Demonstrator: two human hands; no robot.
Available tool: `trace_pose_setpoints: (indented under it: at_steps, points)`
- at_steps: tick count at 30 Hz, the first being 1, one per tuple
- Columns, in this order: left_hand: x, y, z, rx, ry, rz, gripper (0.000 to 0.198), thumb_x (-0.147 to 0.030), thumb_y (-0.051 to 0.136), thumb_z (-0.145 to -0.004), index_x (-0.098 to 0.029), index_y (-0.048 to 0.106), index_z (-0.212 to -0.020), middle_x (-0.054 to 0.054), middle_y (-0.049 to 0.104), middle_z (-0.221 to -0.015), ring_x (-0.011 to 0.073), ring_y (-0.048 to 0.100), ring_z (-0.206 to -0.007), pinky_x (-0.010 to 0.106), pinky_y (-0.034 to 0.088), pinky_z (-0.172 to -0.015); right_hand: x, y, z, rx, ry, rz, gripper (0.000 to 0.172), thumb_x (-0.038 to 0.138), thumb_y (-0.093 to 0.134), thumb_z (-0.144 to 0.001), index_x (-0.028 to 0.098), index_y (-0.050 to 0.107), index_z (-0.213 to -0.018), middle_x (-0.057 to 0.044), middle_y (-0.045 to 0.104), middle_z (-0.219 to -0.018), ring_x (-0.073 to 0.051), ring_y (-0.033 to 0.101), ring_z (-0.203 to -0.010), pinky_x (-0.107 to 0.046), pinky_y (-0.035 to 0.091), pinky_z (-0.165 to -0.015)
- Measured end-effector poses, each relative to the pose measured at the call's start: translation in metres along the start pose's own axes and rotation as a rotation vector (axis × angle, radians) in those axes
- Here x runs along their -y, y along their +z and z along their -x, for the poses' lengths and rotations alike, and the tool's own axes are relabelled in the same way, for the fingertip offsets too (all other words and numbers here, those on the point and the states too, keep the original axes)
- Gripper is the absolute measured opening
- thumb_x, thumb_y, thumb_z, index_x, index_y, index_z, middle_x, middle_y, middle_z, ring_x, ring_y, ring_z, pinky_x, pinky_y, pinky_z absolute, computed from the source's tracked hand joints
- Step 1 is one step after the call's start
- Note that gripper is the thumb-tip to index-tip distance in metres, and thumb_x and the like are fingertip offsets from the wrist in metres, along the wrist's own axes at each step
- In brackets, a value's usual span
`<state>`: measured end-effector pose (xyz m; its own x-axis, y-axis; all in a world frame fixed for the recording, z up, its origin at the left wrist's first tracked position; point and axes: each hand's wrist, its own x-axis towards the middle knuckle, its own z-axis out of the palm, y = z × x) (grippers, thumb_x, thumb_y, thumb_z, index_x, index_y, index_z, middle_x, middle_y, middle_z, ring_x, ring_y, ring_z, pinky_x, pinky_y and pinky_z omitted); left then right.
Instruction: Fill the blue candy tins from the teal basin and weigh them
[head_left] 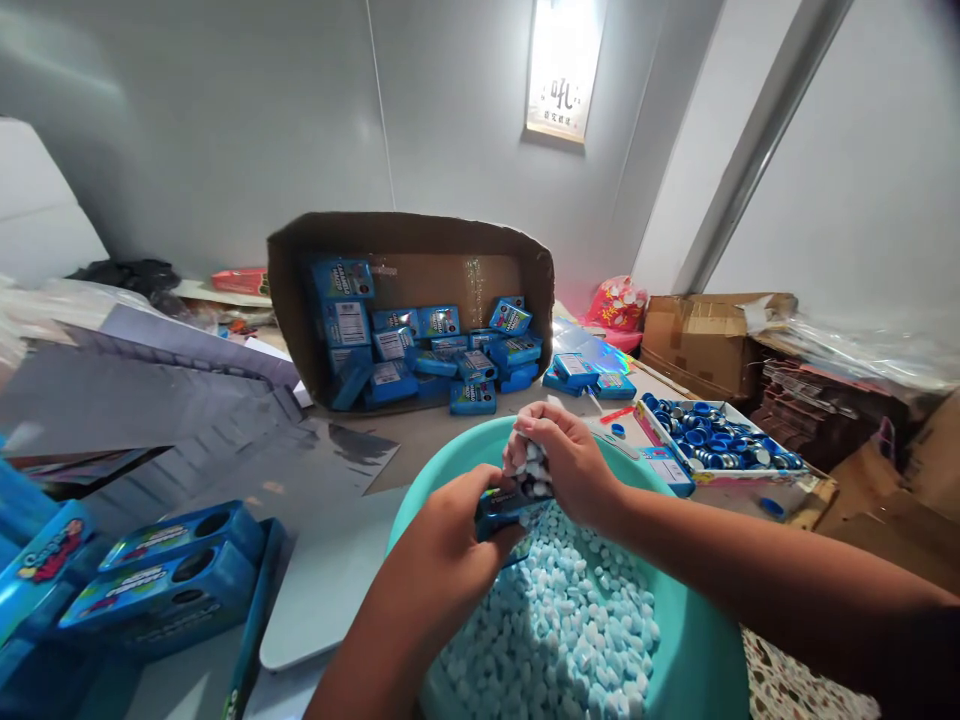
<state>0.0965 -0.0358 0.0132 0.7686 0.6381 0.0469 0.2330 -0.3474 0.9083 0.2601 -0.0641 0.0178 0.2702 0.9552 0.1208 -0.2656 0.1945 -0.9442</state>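
Over a turquoise tub [420, 490] of small white candies [555, 610], my left hand [457, 530] is closed around a small blue box [491, 512], partly hidden by the fingers. My right hand [566, 455] is curled around a handful of the white candies [534, 468], held against the end of the box, where a dark opening shows between them. How many candies are inside the box is hidden.
Behind the tub a cardboard carton [412, 235] lies on its side, holding several blue boxes. At right stands a shallow tray [750, 480] of blue caps. Open-holed blue boxes [180, 585] stand at left beside a pale flat lid [330, 580].
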Motion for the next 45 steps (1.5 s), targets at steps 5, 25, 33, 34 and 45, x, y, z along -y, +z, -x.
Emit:
trace_pose_setpoints:
  at_steps: [5,25,33,34,45]
  points:
    - [0.003,0.001,-0.001,-0.011,0.003,0.039,0.022,-0.025,0.065,-0.084,-0.025,0.056,-0.103,-0.002,0.067,-0.098,0.0181,0.061,-0.09,0.033,0.046,-0.08,0.002,0.001,0.002,0.02,-0.024,-0.029,0.019,0.033,0.066,-0.082,0.021,0.054,-0.075,0.004,0.062,-0.057,-0.013,0.055,-0.054,-0.026,0.046,-0.059]
    - [0.016,0.006,-0.008,-0.278,-0.179,0.072,0.091,-0.032,0.076,-0.074,-0.034,0.024,-0.149,0.006,0.067,-0.125,0.0256,0.068,-0.107,0.043,0.05,-0.095,0.021,-0.013,-0.001,0.268,-0.162,0.458,0.033,0.043,0.052,-0.092,0.018,0.063,-0.074,-0.006,0.073,-0.089,-0.017,0.063,-0.088,-0.032,0.049,-0.08]
    - [0.015,0.003,-0.007,-0.354,-0.23,0.046,0.058,-0.034,0.073,-0.071,-0.025,0.056,-0.126,0.006,0.073,-0.106,0.0261,0.071,-0.09,0.04,0.054,-0.082,0.029,-0.029,-0.006,0.364,-0.205,0.998,0.012,0.026,0.07,-0.083,0.019,0.074,-0.093,-0.003,0.067,-0.091,-0.013,0.06,-0.081,-0.027,0.047,-0.073]
    - [0.014,0.002,-0.006,-0.351,-0.232,0.019,0.053,-0.034,0.072,-0.071,-0.024,0.06,-0.122,0.005,0.074,-0.102,0.026,0.071,-0.088,0.041,0.054,-0.082,0.029,-0.031,-0.007,0.369,-0.206,1.032,0.012,0.025,0.071,-0.083,0.019,0.075,-0.092,-0.002,0.067,-0.089,-0.012,0.059,-0.078,-0.026,0.046,-0.07]
    - [0.02,0.003,-0.01,-0.264,0.001,-0.138,0.036,-0.027,0.061,-0.081,-0.026,0.07,-0.115,0.006,0.069,-0.114,0.0248,0.065,-0.105,0.04,0.05,-0.092,0.013,-0.038,-0.014,0.335,-0.17,0.98,0.006,0.023,0.078,-0.079,0.021,0.082,-0.085,-0.002,0.065,-0.083,-0.01,0.058,-0.072,-0.023,0.044,-0.065]
